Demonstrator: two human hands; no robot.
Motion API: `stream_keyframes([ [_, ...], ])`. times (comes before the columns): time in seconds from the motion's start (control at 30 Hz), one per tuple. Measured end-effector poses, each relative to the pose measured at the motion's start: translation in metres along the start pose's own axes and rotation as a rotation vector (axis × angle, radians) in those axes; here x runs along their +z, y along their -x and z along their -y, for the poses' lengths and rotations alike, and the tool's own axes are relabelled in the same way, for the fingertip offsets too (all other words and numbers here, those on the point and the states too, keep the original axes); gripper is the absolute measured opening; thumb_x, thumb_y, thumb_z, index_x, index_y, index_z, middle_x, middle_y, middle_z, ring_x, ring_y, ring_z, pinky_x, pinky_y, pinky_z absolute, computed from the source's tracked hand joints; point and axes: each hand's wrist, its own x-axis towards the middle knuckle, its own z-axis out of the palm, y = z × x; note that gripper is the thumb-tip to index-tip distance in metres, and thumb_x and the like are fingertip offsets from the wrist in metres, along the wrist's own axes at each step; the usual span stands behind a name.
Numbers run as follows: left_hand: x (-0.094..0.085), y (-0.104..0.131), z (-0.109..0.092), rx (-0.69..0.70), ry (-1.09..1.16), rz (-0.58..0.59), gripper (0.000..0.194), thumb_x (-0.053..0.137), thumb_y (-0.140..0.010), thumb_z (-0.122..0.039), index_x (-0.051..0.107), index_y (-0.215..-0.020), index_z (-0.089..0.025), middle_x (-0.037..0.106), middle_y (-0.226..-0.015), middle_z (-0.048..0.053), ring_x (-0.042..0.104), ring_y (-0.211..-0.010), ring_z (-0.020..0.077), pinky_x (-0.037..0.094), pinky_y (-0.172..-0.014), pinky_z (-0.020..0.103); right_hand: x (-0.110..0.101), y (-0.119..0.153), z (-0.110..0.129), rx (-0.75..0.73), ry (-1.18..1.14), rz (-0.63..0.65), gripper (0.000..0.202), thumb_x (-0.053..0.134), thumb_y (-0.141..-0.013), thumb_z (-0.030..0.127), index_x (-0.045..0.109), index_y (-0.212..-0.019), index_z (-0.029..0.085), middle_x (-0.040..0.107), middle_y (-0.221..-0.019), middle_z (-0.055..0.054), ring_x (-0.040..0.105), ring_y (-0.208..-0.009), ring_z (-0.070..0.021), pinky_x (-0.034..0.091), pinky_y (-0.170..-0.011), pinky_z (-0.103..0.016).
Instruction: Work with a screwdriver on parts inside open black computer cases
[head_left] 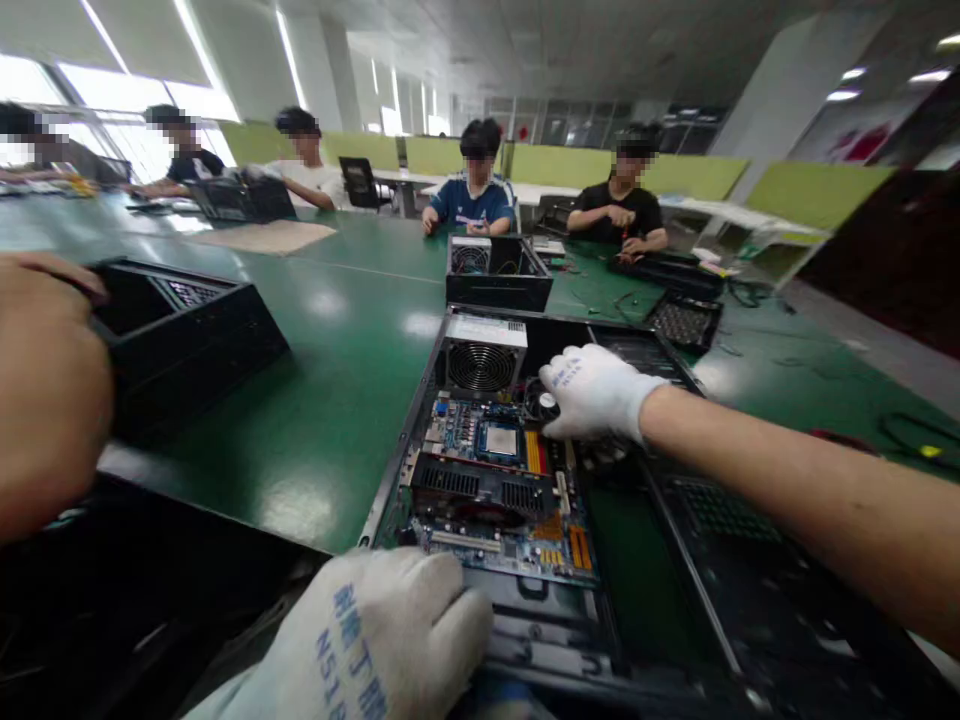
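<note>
The open case lies flat across the lower middle of the frame on the green table, its open side up, which seems to let both hands in from above; the right hand, in a white glove, has its fingers curled round the small black fan just right of centre, apparently gripping it by the rim so the white hub stays clear of the fingers; the left hand, gloved too, is palm down at the case's near edge, at bottom centre, perhaps to steady it, though its fingertips are hidden and I cannot tell whether it grips; between the hands the board is fixed in the case, with the bare-topped chip left of the fan and the dark card set across it; the power unit fills the case's far left corner, grille up; at the left edge a bare hand, belonging to someone else, is beside a second case, too cut off to judge its hold; a third case stands beyond, upper centre.
</note>
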Motion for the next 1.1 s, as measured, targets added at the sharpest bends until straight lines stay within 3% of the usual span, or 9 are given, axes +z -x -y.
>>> stream_keyframes([
  [0.13, 0.002, 0.001, -0.001, -0.048, -0.053, 0.036, 0.034, 0.055, -0.099, -0.053, 0.059, -0.083, -0.022, 0.058, -0.072, 0.0, 0.055, -0.054, 0.0141, 0.036, -0.044, 0.028, 0.008, -0.011, -0.019, 0.15, 0.066, -0.041, 0.055, 0.068, -0.078, 0.058, 0.074, -0.106, 0.011, 0.075, -0.108, -0.021, 0.067, -0.103, -0.0366, 0.047, -0.082, -0.043],
  [0.23, -0.001, -0.001, -0.001, -0.044, -0.052, 0.023, 0.033, 0.059, -0.098, -0.053, 0.06, -0.084, -0.023, 0.058, -0.07, -0.001, 0.055, -0.054, 0.0127, 0.039, -0.045, 0.024, 0.016, -0.023, -0.025, 0.192, 0.081, -0.043, 0.057, 0.065, -0.083, 0.061, 0.073, -0.11, 0.011, 0.074, -0.112, -0.022, 0.064, -0.107, -0.0371, 0.045, -0.084, -0.044],
  [0.53, 0.006, 0.0, 0.004, -0.057, 0.075, -0.112, 0.017, 0.058, -0.094, -0.043, 0.064, -0.088, -0.027, 0.053, -0.066, -0.006, 0.054, -0.049, 0.0091, 0.038, -0.042, 0.017, 0.026, -0.038, -0.021, 0.124, 0.102, 0.002, 0.065, 0.069, -0.083, 0.066, 0.073, -0.119, 0.013, 0.073, -0.118, -0.022, 0.062, -0.111, -0.0382, 0.044, -0.09, -0.048],
  [0.77, 0.01, 0.004, 0.003, -0.052, 0.041, -0.073, 0.016, 0.063, -0.091, -0.042, 0.064, -0.09, -0.027, 0.056, -0.066, -0.003, 0.054, -0.049, 0.0117, 0.039, -0.04, 0.02, 0.02, -0.034, -0.014, 0.057, 0.124, 0.067, 0.047, 0.074, -0.081, 0.057, 0.078, -0.105, 0.017, 0.074, -0.116, -0.02, 0.063, -0.11, -0.0375, 0.044, -0.092, -0.049],
  [1.1, 0.008, 0.006, 0.004, -0.012, -0.075, 0.005, 0.028, 0.056, -0.098, -0.048, 0.06, -0.086, -0.023, 0.061, -0.074, 0.002, 0.057, -0.056, 0.0152, 0.037, -0.044, 0.026, 0.026, -0.049, -0.019, 0.025, 0.091, 0.202, 0.045, 0.067, -0.088, 0.052, 0.077, -0.117, 0.019, 0.074, -0.12, -0.019, 0.07, -0.108, -0.0342, 0.049, -0.091, -0.046],
])
